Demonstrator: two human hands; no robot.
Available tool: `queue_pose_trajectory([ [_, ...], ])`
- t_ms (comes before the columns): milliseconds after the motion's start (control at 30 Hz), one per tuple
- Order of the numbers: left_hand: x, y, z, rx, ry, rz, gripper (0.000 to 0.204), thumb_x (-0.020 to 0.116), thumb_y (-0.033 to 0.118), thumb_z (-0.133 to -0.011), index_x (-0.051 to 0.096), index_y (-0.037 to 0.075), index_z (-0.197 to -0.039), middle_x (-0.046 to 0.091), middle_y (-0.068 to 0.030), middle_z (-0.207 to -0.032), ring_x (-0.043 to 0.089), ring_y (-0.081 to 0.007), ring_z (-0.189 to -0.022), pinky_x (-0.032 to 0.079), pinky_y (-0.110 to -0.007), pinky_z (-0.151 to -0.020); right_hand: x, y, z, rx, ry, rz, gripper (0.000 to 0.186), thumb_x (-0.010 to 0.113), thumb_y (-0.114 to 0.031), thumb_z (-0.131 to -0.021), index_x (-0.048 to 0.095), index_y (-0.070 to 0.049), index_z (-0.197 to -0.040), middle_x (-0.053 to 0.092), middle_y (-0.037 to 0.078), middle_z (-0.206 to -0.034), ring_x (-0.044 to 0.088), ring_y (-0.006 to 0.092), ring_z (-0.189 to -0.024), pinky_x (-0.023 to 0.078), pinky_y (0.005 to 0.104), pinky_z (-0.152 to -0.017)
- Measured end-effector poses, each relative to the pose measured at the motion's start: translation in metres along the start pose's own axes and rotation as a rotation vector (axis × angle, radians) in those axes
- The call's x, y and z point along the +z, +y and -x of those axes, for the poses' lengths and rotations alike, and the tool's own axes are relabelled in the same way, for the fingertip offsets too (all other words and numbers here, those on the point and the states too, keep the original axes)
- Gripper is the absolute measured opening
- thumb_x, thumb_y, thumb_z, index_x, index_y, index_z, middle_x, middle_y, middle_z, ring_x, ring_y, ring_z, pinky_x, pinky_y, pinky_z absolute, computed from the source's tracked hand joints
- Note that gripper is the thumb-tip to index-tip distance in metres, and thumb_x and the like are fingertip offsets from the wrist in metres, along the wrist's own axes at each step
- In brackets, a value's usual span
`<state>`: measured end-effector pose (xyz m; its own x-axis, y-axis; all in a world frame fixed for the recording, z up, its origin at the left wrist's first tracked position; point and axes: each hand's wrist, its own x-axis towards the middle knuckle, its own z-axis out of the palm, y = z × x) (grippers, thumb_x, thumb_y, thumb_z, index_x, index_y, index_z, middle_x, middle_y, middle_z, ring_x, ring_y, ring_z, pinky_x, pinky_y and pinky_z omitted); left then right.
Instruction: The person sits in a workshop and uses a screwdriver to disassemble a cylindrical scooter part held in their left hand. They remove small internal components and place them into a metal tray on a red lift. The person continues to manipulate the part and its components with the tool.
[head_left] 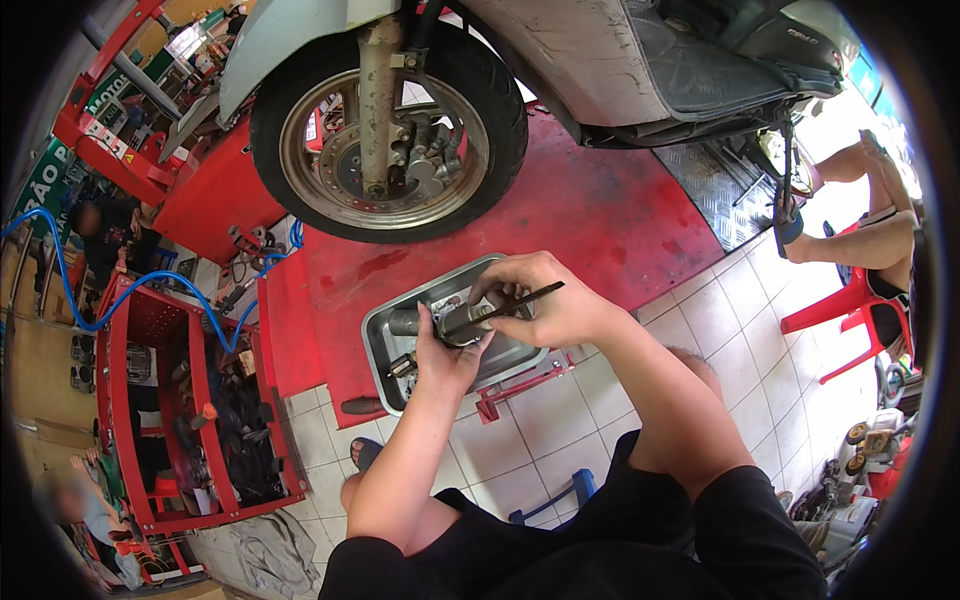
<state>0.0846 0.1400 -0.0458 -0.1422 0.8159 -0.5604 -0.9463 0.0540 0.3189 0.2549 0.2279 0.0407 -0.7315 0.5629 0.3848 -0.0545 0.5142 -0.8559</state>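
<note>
My left hand (446, 358) is closed around a grey metal part (465, 317) above a steel tray (373, 362). My right hand (543, 305) grips a thin dark bar-like tool (540, 291) lying across that part, its fingertips at the metal. What exactly the part is, I cannot make out. Other small metal pieces (402, 363) show in the tray, partly hidden by my hands. The tray rests on a red platform (610, 210) beneath a scooter's front wheel (275, 160).
A red tool cart (140, 400) and blue hose (210, 310) are left, with two people (100, 230) behind. A seated person's legs (850, 240) and red plastic chair (820, 320) are right. Machinery (860, 460) stands lower right; a blue stool (580, 490) is below me.
</note>
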Motion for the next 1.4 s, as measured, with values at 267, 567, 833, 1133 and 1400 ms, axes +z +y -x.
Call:
queue_pose_trajectory([
  [267, 0.001, -0.002, 0.003, 0.013, -0.005, -0.063, 0.061, 0.031, 0.056, -0.106, 0.042, 0.008, -0.143, 0.051, -0.0149, -0.144, 0.047, -0.0313, -0.137, 0.034, -0.055, -0.117, 0.004, -0.014, -0.004, 0.351, 0.064, -0.061, 0.029, 0.08, -0.019, -0.082, 0.071, 0.001, -0.1, 0.057, 0.004, -0.063, 0.048, 0.0087, -0.058, 0.041, 0.029, -0.055],
  [567, 0.003, -0.004, 0.002, 0.005, -0.015, -0.059, 0.06, 0.03, 0.056, -0.106, 0.044, 0.01, -0.142, 0.05, -0.015, -0.145, 0.047, -0.0318, -0.137, 0.034, -0.055, -0.118, 0.005, -0.013, -0.004, 0.386, 0.072, -0.072, 0.027, 0.083, -0.017, -0.08, 0.072, -0.001, -0.099, 0.055, -0.002, -0.061, 0.047, 0.0054, -0.056, 0.038, 0.0261, -0.052],
  [833, 0.0, -0.004, 0.002, -0.014, -0.023, -0.009, 0.06, 0.037, 0.059, -0.104, 0.05, 0.009, -0.135, 0.055, -0.0125, -0.14, 0.051, -0.0306, -0.133, 0.037, -0.053, -0.116, 0.011, -0.003, 0.0, 0.172, 0.139, -0.021, 0.026, 0.079, -0.021, -0.088, 0.072, 0.003, -0.097, 0.06, 0.002, -0.061, 0.053, 0.0063, -0.057, 0.042, 0.0263, -0.053],
  [1133, 0.007, -0.003, 0.009, 0.007, -0.015, -0.072, 0.062, 0.029, 0.057, -0.106, 0.043, 0.011, -0.144, 0.051, -0.012, -0.145, 0.047, -0.0306, -0.137, 0.034, -0.056, -0.118, 0.01, -0.007, -0.002, 0.391, 0.114, -0.182, 0.028, 0.077, -0.02, -0.087, 0.073, 0.001, -0.105, 0.057, 0.001, -0.06, 0.051, 0.0072, -0.058, 0.041, 0.027, -0.055],
  [1400, 0.01, -0.003, 0.011, -0.003, -0.001, -0.065, 0.062, 0.028, 0.058, -0.106, 0.044, 0.011, -0.144, 0.052, -0.0114, -0.145, 0.048, -0.0307, -0.137, 0.035, -0.055, -0.117, 0.009, -0.004, 0.002, 0.214, 0.044, -0.087, 0.028, 0.078, -0.019, -0.084, 0.072, 0.0, -0.104, 0.055, 0.001, -0.062, 0.048, 0.0074, -0.061, 0.04, 0.0283, -0.056],
])
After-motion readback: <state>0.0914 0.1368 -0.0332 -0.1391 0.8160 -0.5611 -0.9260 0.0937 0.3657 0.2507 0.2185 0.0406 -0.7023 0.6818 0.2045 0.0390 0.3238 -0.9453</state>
